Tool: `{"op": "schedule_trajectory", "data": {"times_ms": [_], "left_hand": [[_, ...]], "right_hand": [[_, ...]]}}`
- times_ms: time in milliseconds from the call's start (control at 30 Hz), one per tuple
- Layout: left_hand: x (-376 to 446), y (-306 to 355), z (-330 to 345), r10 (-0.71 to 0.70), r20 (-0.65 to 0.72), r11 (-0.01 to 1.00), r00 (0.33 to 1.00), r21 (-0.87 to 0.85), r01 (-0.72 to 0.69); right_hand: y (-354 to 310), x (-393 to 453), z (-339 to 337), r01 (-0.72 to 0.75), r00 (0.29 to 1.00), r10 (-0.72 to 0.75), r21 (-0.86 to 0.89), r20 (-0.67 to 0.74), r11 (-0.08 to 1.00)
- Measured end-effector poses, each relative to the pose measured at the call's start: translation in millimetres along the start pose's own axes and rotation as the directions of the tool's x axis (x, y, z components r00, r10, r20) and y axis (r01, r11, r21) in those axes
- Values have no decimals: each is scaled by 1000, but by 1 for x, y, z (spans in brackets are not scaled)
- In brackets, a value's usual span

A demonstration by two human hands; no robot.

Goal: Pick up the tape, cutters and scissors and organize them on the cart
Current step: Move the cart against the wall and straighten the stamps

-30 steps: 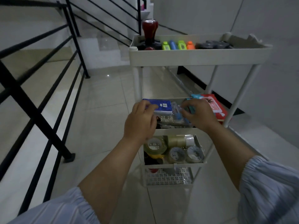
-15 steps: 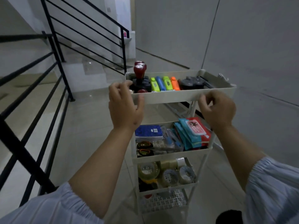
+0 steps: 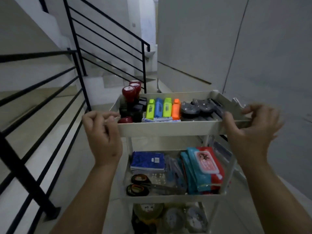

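Tiled landing; curled hands [image 3: 103,135] flank plastic cart [image 3: 168,128]

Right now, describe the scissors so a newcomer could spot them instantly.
Start at the white three-tier cart and drop to its middle shelf. At the front left corner lie the scissors, the only thing there with black loop handles lined in orange, blades pointing right.

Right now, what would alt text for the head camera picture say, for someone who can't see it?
Two bare hands, left hand and right hand, flank the top tray of a white three-tier cart beside black stair railings. Highlighters fill the top tray, scissors the middle, tape rolls the bottom.
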State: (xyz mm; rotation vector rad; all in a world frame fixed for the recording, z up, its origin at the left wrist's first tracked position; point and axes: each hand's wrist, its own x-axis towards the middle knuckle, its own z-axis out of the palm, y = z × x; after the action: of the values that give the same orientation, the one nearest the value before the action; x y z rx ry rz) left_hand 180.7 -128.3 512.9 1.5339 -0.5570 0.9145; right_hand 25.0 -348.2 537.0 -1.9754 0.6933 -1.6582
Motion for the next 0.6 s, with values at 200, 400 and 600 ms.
{"op": "schedule_trajectory", "data": {"times_ms": [200,400,600], "left_hand": [[-6,16,3,-186,31,982,982,27,185],[20,37,-21,-486,359,871,797,122,476],[65,66,-19,-777,503,603,378,425,675]], "right_hand": [[14,25,-9,-335,872,274,85,406,938],[-2,38,-25,-577,660,450,23,602,816],[-28,79,-34,-715,260,560,-233,787,659]]}}
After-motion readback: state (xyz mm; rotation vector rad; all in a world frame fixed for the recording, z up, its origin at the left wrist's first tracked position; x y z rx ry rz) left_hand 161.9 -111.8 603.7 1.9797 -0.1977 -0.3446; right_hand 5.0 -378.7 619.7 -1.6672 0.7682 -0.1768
